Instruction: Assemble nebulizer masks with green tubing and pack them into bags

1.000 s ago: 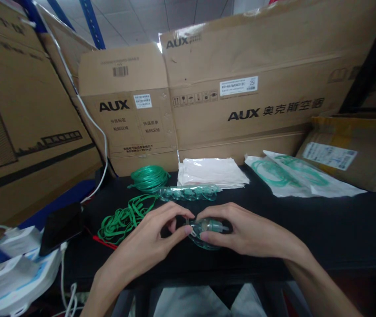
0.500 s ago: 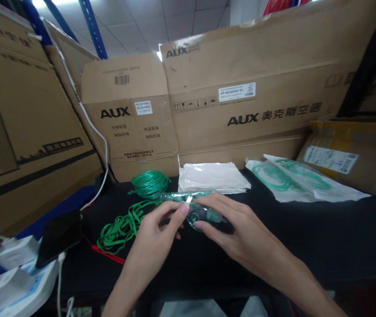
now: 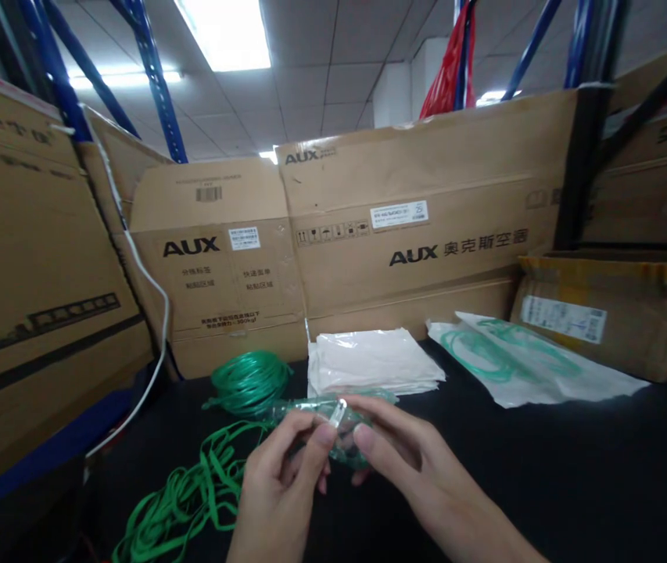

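Both my hands hold a clear green plastic mask (image 3: 342,442) just above the black table (image 3: 573,469). My left hand (image 3: 286,493) pinches its left side with thumb and forefinger, at a small pale clip. My right hand (image 3: 409,469) grips it from the right, fingers curled over it. A row of more clear masks (image 3: 298,408) lies right behind my fingers. A loose heap of green elastic straps (image 3: 192,493) lies to the left of my left hand.
A coil of green tubing (image 3: 249,381) and a stack of white plastic bags (image 3: 368,361) lie at the back of the table. Bagged sets with green tubing (image 3: 514,356) lie at right. AUX cardboard boxes (image 3: 415,227) wall the back and left; a brown parcel (image 3: 597,313) sits at right.
The camera has tilted upward, so the ceiling shows and the phone and papers at left have left the view. My hands have lifted the mask and kept their grip on it.
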A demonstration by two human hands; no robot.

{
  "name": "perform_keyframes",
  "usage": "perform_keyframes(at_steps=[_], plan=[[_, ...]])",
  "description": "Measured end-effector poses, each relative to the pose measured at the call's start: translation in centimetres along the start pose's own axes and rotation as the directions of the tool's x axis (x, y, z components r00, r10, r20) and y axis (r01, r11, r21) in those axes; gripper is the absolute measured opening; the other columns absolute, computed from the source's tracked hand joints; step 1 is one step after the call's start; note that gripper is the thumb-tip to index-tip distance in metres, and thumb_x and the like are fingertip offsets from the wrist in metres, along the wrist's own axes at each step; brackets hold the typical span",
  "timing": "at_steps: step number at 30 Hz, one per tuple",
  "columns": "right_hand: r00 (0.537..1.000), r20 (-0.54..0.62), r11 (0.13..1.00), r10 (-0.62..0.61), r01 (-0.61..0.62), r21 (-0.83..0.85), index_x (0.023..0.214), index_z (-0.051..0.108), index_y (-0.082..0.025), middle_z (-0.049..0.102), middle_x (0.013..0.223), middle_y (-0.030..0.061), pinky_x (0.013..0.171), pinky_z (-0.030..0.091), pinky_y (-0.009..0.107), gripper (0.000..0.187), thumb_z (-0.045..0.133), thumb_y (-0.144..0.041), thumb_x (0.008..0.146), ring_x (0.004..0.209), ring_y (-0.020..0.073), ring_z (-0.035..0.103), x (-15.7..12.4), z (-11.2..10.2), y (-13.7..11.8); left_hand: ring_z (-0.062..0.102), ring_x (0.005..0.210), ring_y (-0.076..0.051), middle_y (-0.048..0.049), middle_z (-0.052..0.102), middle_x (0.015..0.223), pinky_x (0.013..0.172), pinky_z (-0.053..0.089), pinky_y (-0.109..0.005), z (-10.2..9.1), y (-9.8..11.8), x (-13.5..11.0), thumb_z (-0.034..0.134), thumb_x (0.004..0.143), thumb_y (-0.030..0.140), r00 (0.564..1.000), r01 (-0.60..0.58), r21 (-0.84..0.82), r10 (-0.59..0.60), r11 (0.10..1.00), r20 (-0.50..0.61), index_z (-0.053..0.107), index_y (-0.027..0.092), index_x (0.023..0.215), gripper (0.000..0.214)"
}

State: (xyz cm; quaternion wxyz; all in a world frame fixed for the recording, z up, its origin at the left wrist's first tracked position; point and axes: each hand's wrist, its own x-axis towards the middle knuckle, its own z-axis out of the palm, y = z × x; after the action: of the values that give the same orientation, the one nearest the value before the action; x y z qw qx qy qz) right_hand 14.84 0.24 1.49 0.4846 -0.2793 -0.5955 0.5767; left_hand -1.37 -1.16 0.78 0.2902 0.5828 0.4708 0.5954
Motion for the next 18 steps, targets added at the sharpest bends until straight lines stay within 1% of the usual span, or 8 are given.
perform_keyframes(at_steps=[2,4,6,9,11,12,16,18], plan=[[0.999,-0.028,0.999,0.037,-0.036,0.033,0.117,0.067,-0.019,0.073,0.112,0.0091,0.075,0.057,0.029,0.042,0.066,-0.054,0.093,0.102,0.0227,0.069,0.1,-0.2,0.3,0.055,0.053,-0.012,0.0016,0.060,0.064,0.050,0.047,-0.018,0.2,-0.7,0.2,0.068,0.089,0.051,0.998,-0.032,-0.011,0.032,0.999,0.057,0.068,0.019,0.073,0.036],[0.998,-0.052,0.998,0.045,-0.042,0.055,0.113,0.065,-0.020,0.073,0.107,0.0071,0.078,0.056,0.028,0.038,0.070,-0.050,0.091,0.099,0.0204,0.068,0.3,-0.5,0.7,0.056,0.051,-0.011,0.0014,0.061,0.065,0.048,0.047,-0.016,0.2,-1.4,0.5,0.068,0.090,0.047,0.989,-0.080,-0.019,0.082,0.997,0.127,0.070,0.019,0.074,0.033],[0.999,-0.042,0.996,0.028,-0.024,0.092,0.109,0.062,-0.021,0.071,0.106,0.0053,0.083,0.054,0.027,0.034,0.076,-0.045,0.088,0.100,0.0185,0.066,0.6,-0.9,1.0,0.056,0.051,-0.010,0.0005,0.063,0.068,0.047,0.048,-0.016,0.1,-1.9,0.8,0.068,0.091,0.043,0.978,-0.117,-0.012,0.117,0.993,0.170,0.071,0.019,0.075,0.030],[1.000,-0.014,0.982,0.003,0.000,0.189,0.102,0.058,-0.022,0.070,0.098,0.0005,0.081,0.052,0.025,0.041,0.089,-0.033,0.076,0.094,0.0156,0.066,0.8,-1.4,1.0,0.060,0.057,-0.012,-0.0016,0.067,0.074,0.051,0.052,-0.017,-0.2,-2.2,1.1,0.068,0.091,0.040,0.972,-0.147,0.009,0.142,0.989,0.188,0.074,0.020,0.076,0.025],[1.000,0.020,0.959,0.011,-0.016,0.281,0.098,0.058,-0.023,0.069,0.089,-0.0027,0.076,0.052,0.023,0.049,0.094,-0.025,0.067,0.085,0.0140,0.066,0.8,-1.5,0.9,0.063,0.063,-0.014,-0.0031,0.069,0.078,0.056,0.055,-0.019,-0.3,-2.0,1.1,0.069,0.091,0.040,0.973,-0.139,0.001,0.136,0.990,0.188,0.074,0.020,0.075,0.025],[0.999,0.029,0.945,0.026,-0.035,0.325,0.097,0.059,-0.023,0.068,0.087,-0.0031,0.075,0.052,0.023,0.048,0.095,-0.024,0.066,0.082,0.0136,0.066,0.7,-1.5,0.8,0.064,0.065,-0.015,-0.0036,0.069,0.080,0.058,0.056,-0.020,-0.3,-1.9,1.2,0.069,0.091,0.040,0.976,-0.123,-0.010,0.123,0.992,0.179,0.074,0.020,0.075,0.025],[0.992,0.081,0.899,0.093,-0.119,0.422,0.092,0.068,-0.019,0.071,0.085,0.0009,0.078,0.051,0.023,0.026,0.086,-0.031,0.078,0.081,0.0140,0.068,0.6,-1.4,0.3,0.066,0.067,-0.016,-0.0034,0.071,0.082,0.062,0.057,-0.021,-0.7,-1.7,1.5,0.070,0.092,0.039,0.978,-0.104,-0.054,0.112,0.993,0.177,0.078,0.023,0.083,0.020],[0.990,0.112,0.896,0.085,-0.125,0.426,0.090,0.073,-0.018,0.072,0.085,0.0024,0.079,0.051,0.022,0.022,0.085,-0.033,0.080,0.083,0.0147,0.069,0.6,-1.3,0.1,0.067,0.071,-0.016,-0.0033,0.071,0.082,0.064,0.058,-0.021,-1.0,-1.8,1.6,0.071,0.092,0.039,0.974,-0.112,-0.057,0.121,0.992,0.190,0.080,0.024,0.086,0.018]])
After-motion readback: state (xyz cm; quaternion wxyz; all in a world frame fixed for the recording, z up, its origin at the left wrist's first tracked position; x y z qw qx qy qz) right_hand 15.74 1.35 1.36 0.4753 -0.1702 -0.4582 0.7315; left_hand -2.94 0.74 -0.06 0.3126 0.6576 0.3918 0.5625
